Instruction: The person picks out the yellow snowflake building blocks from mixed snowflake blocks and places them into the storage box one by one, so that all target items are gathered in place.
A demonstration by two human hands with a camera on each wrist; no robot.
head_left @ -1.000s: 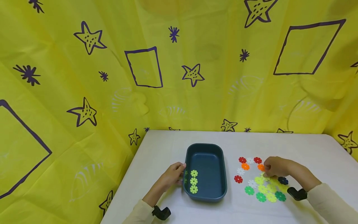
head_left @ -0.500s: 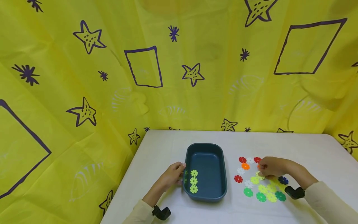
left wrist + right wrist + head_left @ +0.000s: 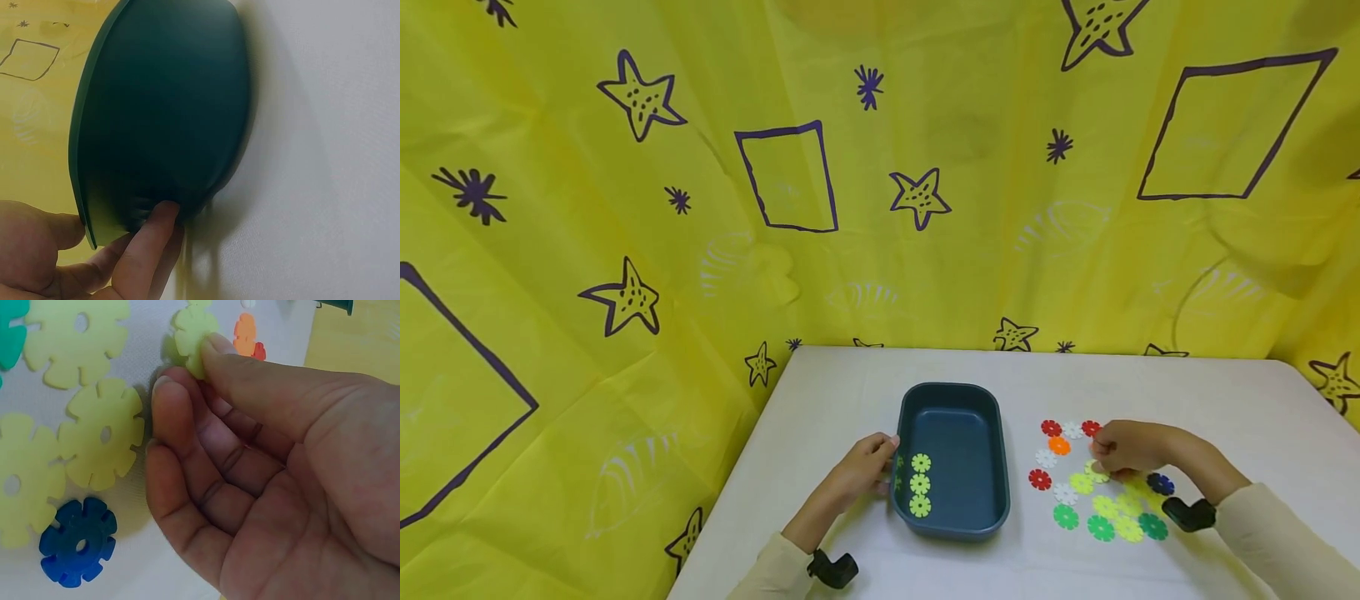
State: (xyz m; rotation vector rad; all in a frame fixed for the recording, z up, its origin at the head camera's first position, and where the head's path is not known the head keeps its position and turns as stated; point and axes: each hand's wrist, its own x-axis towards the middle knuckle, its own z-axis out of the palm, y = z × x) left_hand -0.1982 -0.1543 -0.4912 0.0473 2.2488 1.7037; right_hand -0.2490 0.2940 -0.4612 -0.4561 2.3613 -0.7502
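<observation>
My left hand (image 3: 862,467) grips the left wall of a dark teal plastic tray (image 3: 1004,500), its thumb at the rim and fingertips against the outside in the left wrist view. Three yellow-green flower-shaped discs (image 3: 920,483) form a column inside, along the left side. To the right, my right hand (image 3: 1131,446) is low over a spread of loose discs. In the right wrist view, its thumb and forefinger pinch the edge of a yellow-green disc (image 3: 192,331); the other fingers curl loosely below. An orange disc is mostly hidden behind this hand in the head view.
Around my right hand lie red discs (image 3: 1040,479), white discs (image 3: 1065,493), green discs (image 3: 1101,528), an orange disc (image 3: 1059,446) and a dark blue disc (image 3: 1161,484). More yellow-green discs (image 3: 1105,507) overlap nearby. A yellow patterned curtain (image 3: 970,250) borders the white table (image 3: 835,375).
My right hand has moved slightly left toward the tray. A yellow-green disc, a white one and a green one have shifted left too. My left hand and the tray have stayed put.
</observation>
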